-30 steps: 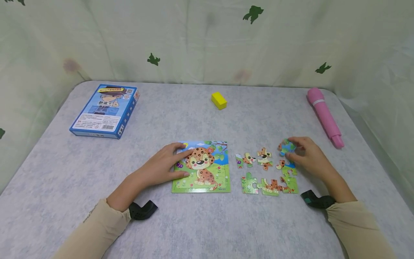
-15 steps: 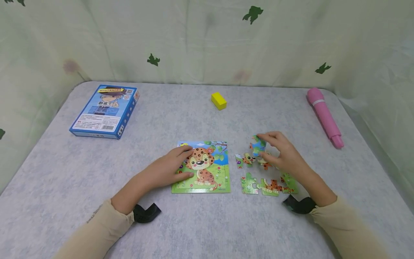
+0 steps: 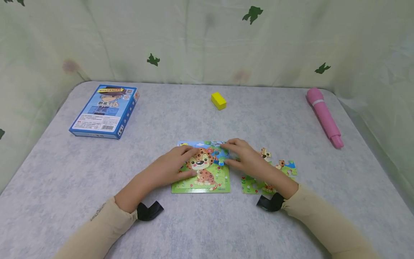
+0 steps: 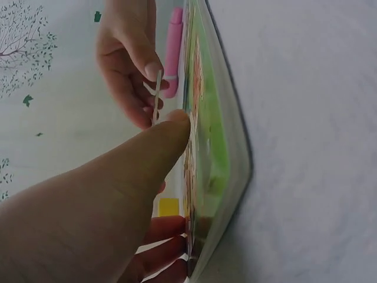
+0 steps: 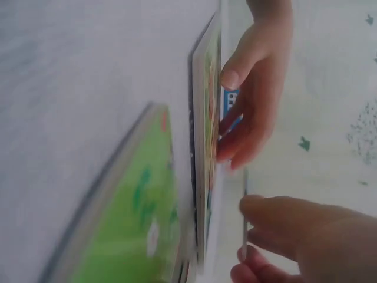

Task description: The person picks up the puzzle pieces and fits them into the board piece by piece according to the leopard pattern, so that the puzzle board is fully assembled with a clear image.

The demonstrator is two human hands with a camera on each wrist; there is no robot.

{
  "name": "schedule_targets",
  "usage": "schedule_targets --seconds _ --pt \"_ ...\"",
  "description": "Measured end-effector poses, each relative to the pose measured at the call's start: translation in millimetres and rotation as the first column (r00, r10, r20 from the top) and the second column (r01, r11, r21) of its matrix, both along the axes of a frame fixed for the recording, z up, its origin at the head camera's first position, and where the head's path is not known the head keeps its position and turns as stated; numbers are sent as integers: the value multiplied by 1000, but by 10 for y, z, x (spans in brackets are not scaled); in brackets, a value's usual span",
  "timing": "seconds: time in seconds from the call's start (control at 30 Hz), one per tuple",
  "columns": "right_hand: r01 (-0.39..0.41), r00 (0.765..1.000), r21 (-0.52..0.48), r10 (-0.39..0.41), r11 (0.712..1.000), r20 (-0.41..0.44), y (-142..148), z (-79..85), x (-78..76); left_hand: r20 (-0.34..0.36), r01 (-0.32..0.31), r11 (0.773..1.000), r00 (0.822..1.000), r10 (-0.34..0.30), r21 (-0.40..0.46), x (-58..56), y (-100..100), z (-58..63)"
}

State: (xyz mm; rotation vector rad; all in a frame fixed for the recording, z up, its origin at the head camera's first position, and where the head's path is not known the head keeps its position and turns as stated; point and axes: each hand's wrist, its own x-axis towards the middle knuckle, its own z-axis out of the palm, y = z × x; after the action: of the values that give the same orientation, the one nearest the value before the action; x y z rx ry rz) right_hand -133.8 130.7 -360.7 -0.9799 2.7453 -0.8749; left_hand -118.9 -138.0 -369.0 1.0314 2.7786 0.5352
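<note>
Head view, centre: left hand (image 3: 168,166) rests on board (image 3: 194,190), right hand (image 3: 248,158) pinches puzzle piece (image 3: 221,154) above (placing, seemingly; next needs alignment).

Puzzle board (image 3: 207,185): printed face with a glossy sheen, pale cut edge like card or thin wood. Puzzle piece (image 3: 221,157): thin, stiff, same print. Table (image 3: 194,226): matt, cloth-like, mottled surface. Curtain (image 3: 184,32): thin, creased fabric. Box (image 3: 100,115): smooth printed card. Yellow block (image 3: 219,101): smooth. Sleeve (image 3: 93,230): matt, wrinkled cloth.
</note>
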Motion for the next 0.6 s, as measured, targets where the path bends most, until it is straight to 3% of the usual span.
schedule_targets --seconds 0.3,0.43,0.6 --pt "-33 999 93 35 995 -21 -145 -82 -145 -133 45 992 989 -60 -117 32 152 -13" --pt "-45 998 99 48 994 -32 -161 -92 -180 -205 41 982 976 -79 -183 41 219 14" --pt "-47 998 132 51 990 -25 -176 -72 -183 -237 11 973 969 -68 -232 47 266 47"
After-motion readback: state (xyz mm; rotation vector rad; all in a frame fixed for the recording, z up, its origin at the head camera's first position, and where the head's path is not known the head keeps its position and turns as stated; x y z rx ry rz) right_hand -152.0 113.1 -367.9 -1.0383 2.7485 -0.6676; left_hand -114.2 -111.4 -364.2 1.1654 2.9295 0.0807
